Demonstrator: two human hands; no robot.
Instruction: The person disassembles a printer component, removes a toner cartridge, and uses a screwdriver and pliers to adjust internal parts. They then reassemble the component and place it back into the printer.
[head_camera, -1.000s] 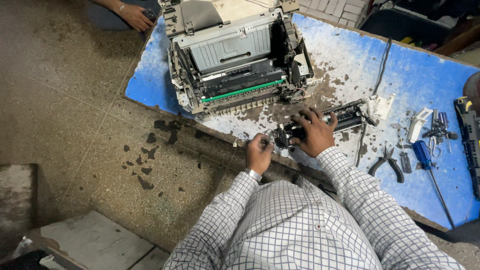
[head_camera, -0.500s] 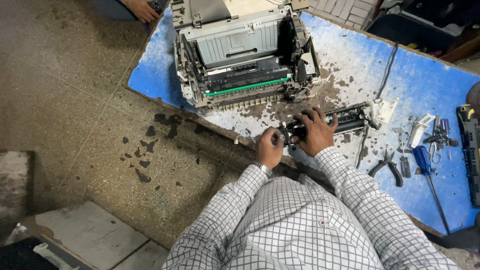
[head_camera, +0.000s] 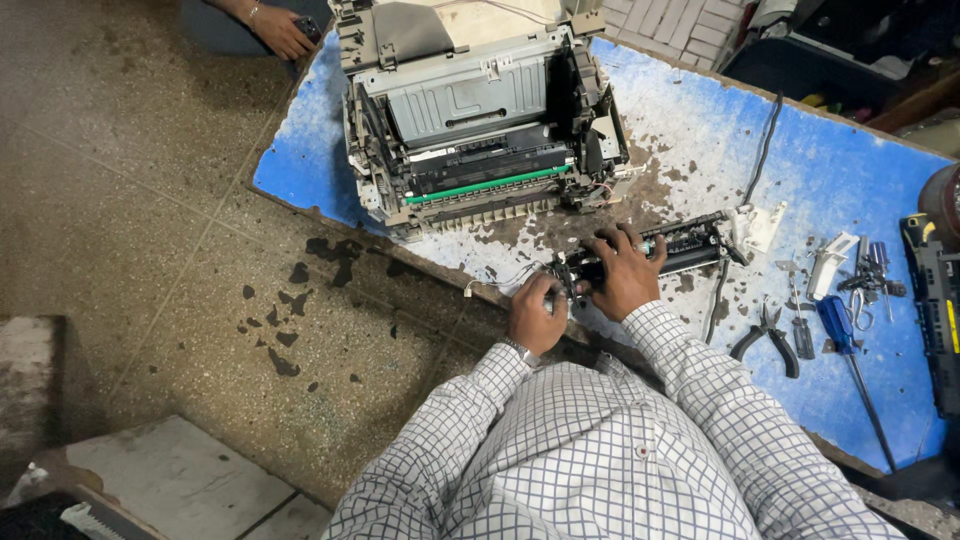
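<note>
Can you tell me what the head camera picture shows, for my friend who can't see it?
A person's left hand and right hand grip a long black printer part on a worn blue table. An opened printer sits behind it, tools to the right.

An opened grey printer (head_camera: 480, 110) with a green strip is seen standing at the far left of a worn blue table (head_camera: 850, 170). Black-handled pliers (head_camera: 765, 340) and a blue-handled screwdriver (head_camera: 845, 340) are laid at the right, near a white plastic piece (head_camera: 760, 225). A black cable (head_camera: 765, 140) is trailed across the table. Dark stains are scattered on the speckled floor (head_camera: 130, 200), and another person's hand (head_camera: 280, 30) is seen at the far left.
</note>
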